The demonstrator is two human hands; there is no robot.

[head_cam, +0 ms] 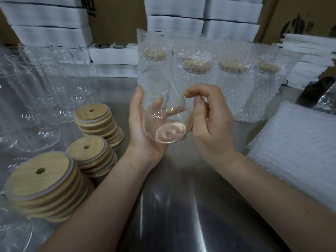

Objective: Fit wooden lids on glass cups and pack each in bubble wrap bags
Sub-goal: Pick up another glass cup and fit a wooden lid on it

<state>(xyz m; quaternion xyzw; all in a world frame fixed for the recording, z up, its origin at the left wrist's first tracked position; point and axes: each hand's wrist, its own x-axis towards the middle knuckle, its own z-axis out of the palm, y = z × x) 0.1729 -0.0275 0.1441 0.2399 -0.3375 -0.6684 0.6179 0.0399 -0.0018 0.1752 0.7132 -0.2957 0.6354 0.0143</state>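
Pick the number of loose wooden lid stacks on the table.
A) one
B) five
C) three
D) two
C: three show at the left, a near stack, a middle stack and a far stack.
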